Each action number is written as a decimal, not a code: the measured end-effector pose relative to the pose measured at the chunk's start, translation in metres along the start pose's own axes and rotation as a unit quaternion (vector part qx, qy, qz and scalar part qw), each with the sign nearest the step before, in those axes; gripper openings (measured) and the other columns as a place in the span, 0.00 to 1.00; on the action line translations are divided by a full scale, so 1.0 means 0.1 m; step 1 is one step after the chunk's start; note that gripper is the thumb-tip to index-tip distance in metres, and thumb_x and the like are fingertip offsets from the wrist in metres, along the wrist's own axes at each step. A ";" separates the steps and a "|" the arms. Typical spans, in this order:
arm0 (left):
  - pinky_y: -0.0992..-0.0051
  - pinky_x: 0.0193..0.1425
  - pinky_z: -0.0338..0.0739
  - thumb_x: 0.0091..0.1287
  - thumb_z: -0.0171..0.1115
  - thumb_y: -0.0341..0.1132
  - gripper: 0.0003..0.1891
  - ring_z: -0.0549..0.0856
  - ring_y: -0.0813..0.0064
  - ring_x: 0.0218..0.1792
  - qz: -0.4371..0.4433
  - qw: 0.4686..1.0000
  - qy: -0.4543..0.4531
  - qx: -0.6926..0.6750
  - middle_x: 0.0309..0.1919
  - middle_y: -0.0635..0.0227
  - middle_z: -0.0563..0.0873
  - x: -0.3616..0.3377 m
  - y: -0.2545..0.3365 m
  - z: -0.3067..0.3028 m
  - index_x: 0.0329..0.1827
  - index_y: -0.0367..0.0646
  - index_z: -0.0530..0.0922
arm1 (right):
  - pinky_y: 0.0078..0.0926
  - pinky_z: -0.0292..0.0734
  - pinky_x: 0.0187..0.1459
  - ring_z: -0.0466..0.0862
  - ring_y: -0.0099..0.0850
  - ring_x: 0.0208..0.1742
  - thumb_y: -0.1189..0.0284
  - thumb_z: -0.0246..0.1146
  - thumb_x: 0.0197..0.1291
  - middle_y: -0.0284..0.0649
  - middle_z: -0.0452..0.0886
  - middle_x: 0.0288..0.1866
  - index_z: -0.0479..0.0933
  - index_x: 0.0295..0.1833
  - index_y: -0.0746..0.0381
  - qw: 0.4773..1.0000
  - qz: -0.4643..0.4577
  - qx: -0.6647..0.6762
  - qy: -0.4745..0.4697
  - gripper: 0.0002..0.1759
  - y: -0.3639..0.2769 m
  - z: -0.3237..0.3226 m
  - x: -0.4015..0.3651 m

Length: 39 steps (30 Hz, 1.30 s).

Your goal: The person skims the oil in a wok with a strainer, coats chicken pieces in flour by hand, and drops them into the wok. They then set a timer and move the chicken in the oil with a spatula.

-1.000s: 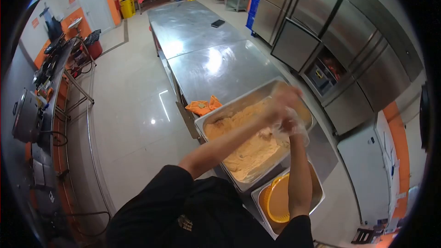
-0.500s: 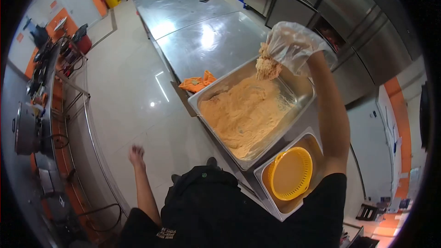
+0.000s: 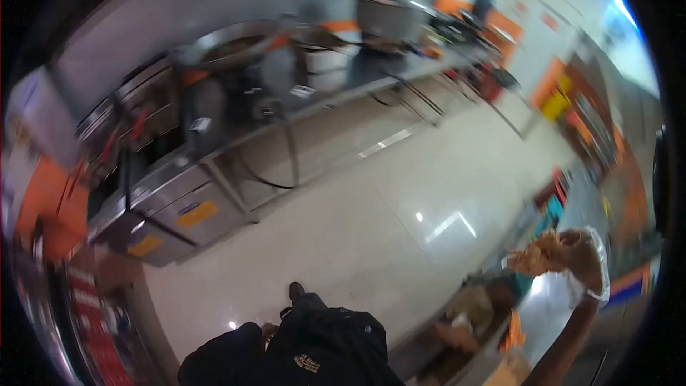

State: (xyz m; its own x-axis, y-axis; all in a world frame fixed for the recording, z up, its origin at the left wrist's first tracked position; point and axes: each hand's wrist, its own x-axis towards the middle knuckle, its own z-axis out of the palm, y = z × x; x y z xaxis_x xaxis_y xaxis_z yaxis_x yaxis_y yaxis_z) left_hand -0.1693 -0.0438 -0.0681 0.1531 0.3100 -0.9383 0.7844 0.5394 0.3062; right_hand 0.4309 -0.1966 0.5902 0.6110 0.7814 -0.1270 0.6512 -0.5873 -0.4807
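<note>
In the clear plastic glove, my right hand [image 3: 587, 261] is raised at the right, closed around rough, flour-coated breaded chicken [image 3: 539, 254]. Below it lie the steel table [image 3: 542, 307] and an orange cloth [image 3: 512, 332]. A corner of the pale orange breading flour [image 3: 506, 373] shows at the bottom edge. Only a small part of my left hand [image 3: 269, 332] appears beside my dark clothing, low in the view. Its fingers are too hidden and blurred to read.
Along the far wall, a steel counter carries a fryer [image 3: 146, 132], a wide pan [image 3: 232, 46] and a large lidded pot [image 3: 389, 18]. A black hose [image 3: 294, 150] hangs beneath it. Shiny floor tiles [image 3: 336, 221] lie between counter and table. Red shelving [image 3: 89, 314] stands at lower left.
My view has swung left from the flour tray to the fryer counter. The breaded chicken is still in my right hand. My left hand, clearly visible before, is now mostly hidden.
</note>
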 end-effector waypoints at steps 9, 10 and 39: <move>0.60 0.34 0.76 0.61 0.50 0.39 0.12 0.82 0.61 0.34 0.211 0.968 0.103 0.084 0.35 0.57 0.81 0.16 -0.21 -1.20 0.39 0.41 0.75 | 0.21 0.74 0.34 0.78 0.22 0.33 0.73 0.67 0.39 0.36 0.80 0.34 0.76 0.42 0.68 0.945 -0.268 -0.008 -0.187 0.21 -2.95 1.38 2.49; 0.60 0.34 0.76 0.61 0.50 0.40 0.12 0.82 0.61 0.34 0.230 0.963 0.123 0.065 0.35 0.57 0.81 0.15 -0.13 -1.36 0.39 0.41 0.76 | 0.20 0.74 0.35 0.77 0.22 0.35 0.73 0.69 0.40 0.36 0.79 0.35 0.75 0.42 0.68 0.935 -0.298 -0.070 -0.178 0.20 -3.44 1.40 2.54; 0.60 0.35 0.76 0.63 0.45 0.41 0.16 0.81 0.61 0.33 0.013 0.783 0.215 -0.583 0.39 0.58 0.80 0.55 2.16 -2.61 0.47 0.42 0.74 | 0.32 0.74 0.40 0.79 0.35 0.39 0.55 0.57 0.51 0.45 0.79 0.37 0.76 0.36 0.64 0.782 -0.579 -0.205 -0.108 0.22 -8.80 5.45 7.00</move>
State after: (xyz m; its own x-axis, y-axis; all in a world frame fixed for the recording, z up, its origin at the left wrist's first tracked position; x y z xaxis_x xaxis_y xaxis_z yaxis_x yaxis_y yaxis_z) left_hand -0.1489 0.2943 -0.0112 -0.2526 0.4328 -0.8654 -0.3367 0.7991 0.4980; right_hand 0.0405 0.9820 0.4516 -0.5565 0.8305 0.0235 0.8279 0.5567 -0.0689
